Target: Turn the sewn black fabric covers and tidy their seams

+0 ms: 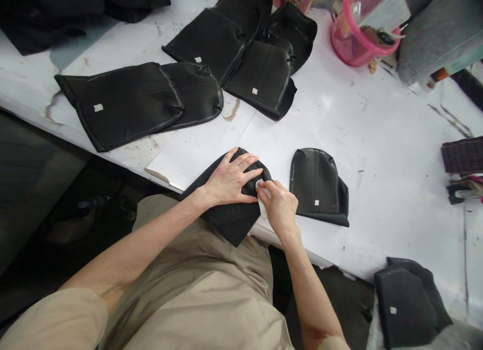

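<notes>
A black fabric piece (234, 223) lies at the table's front edge, one corner reaching past it toward my lap. My left hand (233, 181) is spread flat on this piece with its fingers apart, pressing it down. Against its right edge, my right hand (278, 204) pinches a small white cloth (263, 209), partly hidden by the fingers. Just right of that hand rests another black sewn piece (315, 181) with a curved top, a centre strip and a small white tag.
More black pieces lie across the back, one pair at left (124, 106) and a cluster (260, 70) in the middle. A pink basket (345, 35) with odds and ends stands at back right. Further black pieces (409, 302) sit low on the right. The white table (385, 199) shows stains.
</notes>
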